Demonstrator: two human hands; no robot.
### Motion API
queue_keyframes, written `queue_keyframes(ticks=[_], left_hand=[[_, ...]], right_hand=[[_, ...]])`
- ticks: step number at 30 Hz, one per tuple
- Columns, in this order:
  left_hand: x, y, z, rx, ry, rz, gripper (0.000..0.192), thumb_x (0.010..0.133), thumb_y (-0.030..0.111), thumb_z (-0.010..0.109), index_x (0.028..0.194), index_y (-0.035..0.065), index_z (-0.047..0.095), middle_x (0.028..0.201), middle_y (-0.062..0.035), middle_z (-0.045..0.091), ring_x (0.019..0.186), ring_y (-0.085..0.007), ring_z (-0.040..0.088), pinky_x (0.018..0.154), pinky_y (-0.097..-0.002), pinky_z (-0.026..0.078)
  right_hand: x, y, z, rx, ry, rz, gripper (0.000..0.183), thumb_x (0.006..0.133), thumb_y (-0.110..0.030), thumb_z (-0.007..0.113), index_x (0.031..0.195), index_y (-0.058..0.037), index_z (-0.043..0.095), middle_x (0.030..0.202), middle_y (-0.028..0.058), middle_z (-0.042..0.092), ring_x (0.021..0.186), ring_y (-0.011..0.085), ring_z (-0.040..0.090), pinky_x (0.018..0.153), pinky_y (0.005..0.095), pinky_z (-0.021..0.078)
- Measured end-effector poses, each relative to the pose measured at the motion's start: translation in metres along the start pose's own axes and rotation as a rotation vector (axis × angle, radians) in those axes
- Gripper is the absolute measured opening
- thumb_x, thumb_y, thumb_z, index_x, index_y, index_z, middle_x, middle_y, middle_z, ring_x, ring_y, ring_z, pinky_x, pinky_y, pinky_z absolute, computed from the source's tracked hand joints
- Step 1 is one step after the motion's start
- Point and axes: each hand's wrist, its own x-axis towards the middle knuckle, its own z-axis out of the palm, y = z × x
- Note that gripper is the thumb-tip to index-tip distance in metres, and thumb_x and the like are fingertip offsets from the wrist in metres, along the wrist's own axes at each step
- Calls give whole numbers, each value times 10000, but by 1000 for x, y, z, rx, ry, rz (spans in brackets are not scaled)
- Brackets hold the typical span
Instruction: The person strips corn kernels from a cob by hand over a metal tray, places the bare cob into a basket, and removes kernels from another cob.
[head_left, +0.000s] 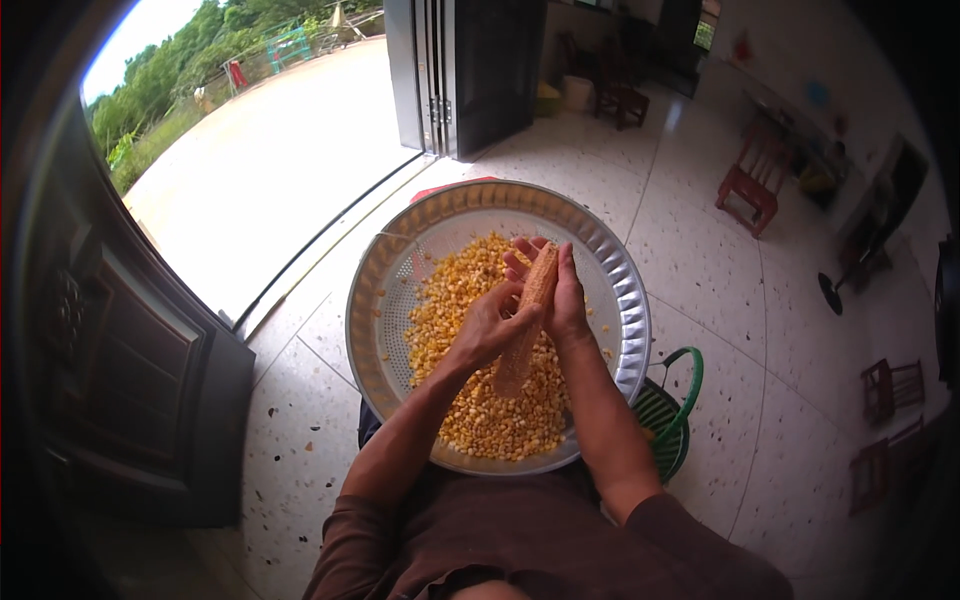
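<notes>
A bare, reddish corn cob (541, 279) slants over a round metal pan (634, 300) with a perforated bottom. My right hand (568, 304) holds the cob's upper part, thumb along its right side and fingers spread behind it. My left hand (491, 322) closes on the cob from the left, its thumb laid across it. Below the thumb, a stretch of cob (514, 371) hangs over the kernels; whether it is the same cob or a second one, I cannot tell. Loose yellow corn kernels (457, 300) heap in the pan, under and around both hands.
A green woven basket (664, 435) with a looped handle stands right of the pan. Something red (457, 186) shows behind the pan's far rim. A doorway opens at upper left, beside a dark door (142, 360). A red wooden chair (752, 187) stands further right.
</notes>
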Motion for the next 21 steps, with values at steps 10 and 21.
queue_keyframes(ticks=[10, 21], left_hand=[[2, 10, -12, 381, 234, 89, 385, 934, 374, 618, 1027, 0, 637, 815, -183, 654, 803, -308, 651, 713, -426, 503], [-22, 4, -55, 593, 194, -67, 386, 940, 289, 606, 1195, -2, 601, 1036, -212, 681, 940, -330, 676, 803, -416, 523]], right_hand=[[0, -1, 8, -290, 58, -174, 335, 1048, -319, 409, 1202, -37, 504, 1096, 127, 595, 990, 274, 650, 935, 393, 507], [8, -28, 26, -253, 76, -145, 352, 980, -381, 572, 1140, -68, 558, 883, 43, 582, 807, 188, 621, 780, 398, 573]])
